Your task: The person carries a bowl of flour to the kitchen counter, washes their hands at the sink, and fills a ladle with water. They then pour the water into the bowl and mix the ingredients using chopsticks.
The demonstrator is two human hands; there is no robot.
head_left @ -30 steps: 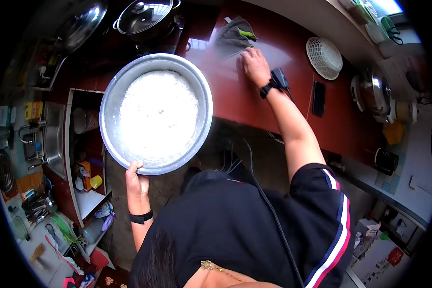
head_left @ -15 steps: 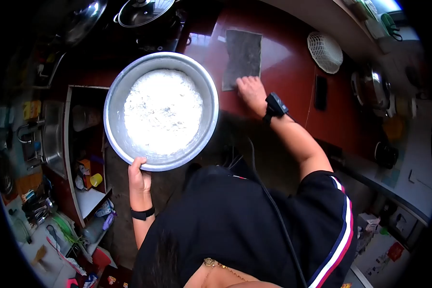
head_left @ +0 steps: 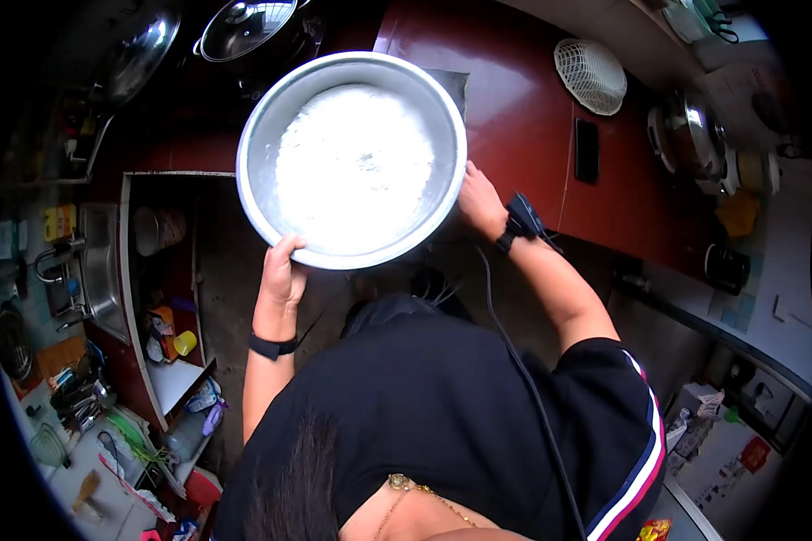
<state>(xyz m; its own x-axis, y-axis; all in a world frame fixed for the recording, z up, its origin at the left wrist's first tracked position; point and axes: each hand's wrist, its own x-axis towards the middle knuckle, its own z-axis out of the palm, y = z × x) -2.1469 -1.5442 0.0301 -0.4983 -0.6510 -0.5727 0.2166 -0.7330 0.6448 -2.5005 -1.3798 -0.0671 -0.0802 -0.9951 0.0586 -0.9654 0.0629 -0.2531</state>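
A large metal basin [head_left: 260,180] holds white powder that looks like flour [head_left: 356,167]. My left hand [head_left: 282,270] grips its near left rim, thumb over the edge. At the basin's right side is my right hand [head_left: 481,200], its fingers largely hidden behind the rim, so its grip cannot be made out. Under the basin's upper right edge, part of a dark grey cloth [head_left: 453,88] shows on the red counter [head_left: 514,108].
On the counter stand a white woven basket [head_left: 591,77], a black phone [head_left: 586,151] and a lidded pot [head_left: 695,149]. Another glass-lidded pot [head_left: 246,29] is at the upper left. A sink [head_left: 102,270] lies left. A black cable [head_left: 514,352] hangs before my body.
The basin has moved right and upward with my left hand, now partly covering the cloth. The cloth was drawn nearer and flattened earlier; my right hand has left it for the basin's side.
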